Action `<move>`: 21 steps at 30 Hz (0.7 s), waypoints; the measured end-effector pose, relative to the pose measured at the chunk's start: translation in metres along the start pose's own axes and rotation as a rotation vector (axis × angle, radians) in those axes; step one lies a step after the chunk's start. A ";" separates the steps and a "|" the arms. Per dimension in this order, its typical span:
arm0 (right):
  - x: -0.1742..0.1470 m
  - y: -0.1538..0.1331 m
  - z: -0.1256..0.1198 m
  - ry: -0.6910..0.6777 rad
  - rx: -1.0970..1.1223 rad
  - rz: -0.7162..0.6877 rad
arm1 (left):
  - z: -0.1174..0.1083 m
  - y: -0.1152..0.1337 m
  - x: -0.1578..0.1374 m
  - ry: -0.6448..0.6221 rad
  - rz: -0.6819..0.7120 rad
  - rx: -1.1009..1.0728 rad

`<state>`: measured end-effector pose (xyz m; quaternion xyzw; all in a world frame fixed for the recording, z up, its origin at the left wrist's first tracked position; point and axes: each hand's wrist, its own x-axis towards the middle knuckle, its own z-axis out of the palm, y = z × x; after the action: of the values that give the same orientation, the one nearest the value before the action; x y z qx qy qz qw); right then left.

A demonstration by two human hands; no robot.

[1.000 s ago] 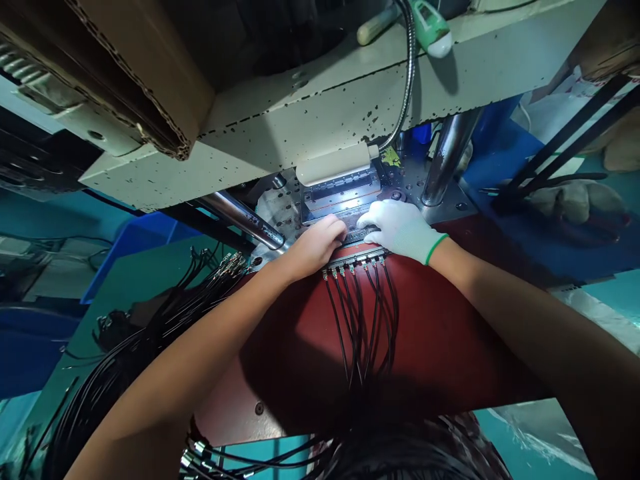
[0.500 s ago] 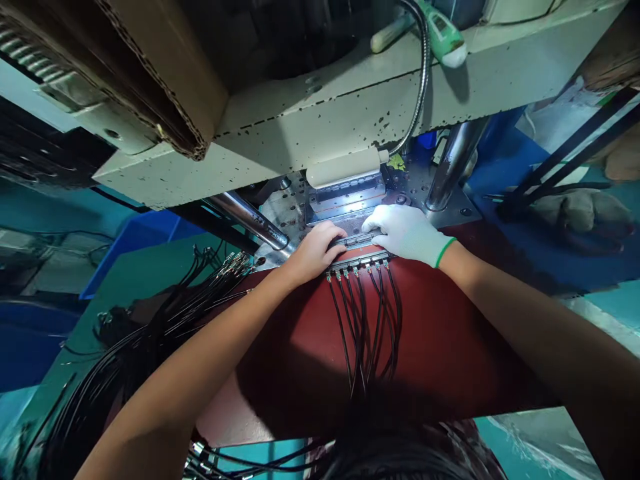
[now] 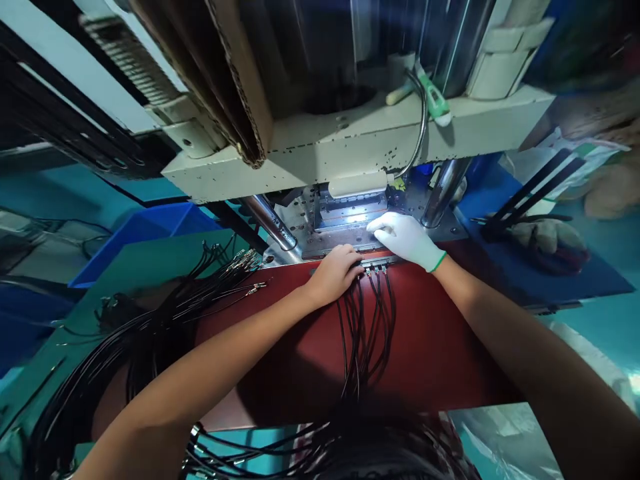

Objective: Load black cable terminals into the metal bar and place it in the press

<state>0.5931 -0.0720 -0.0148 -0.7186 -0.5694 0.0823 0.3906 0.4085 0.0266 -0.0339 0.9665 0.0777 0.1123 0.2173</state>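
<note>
My bare left hand (image 3: 336,273) pinches the metal-tipped ends of thin black cables (image 3: 367,320); my white-gloved right hand (image 3: 406,238) lies flat on the steel mould plate (image 3: 345,227) just beyond. Cables trail limp over the red worktop (image 3: 440,347): light, floppy, best gripped at the stiff tips.

Dim, edge-warped view; small lamp glare at the mould centre.

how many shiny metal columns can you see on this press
2. The left column slants down behind the left hand; the right column rises beside the gloved right hand. Others may be hidden behind the machine.
</note>
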 end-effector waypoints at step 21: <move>-0.105 -0.107 0.069 -0.937 1.440 0.790 | -0.054 -0.041 0.082 0.284 0.036 -0.058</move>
<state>0.4378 -0.1276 -0.0261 -0.3394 -0.1961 0.8207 0.4156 0.4693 0.1017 0.0107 0.9355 0.0869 0.2539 0.2299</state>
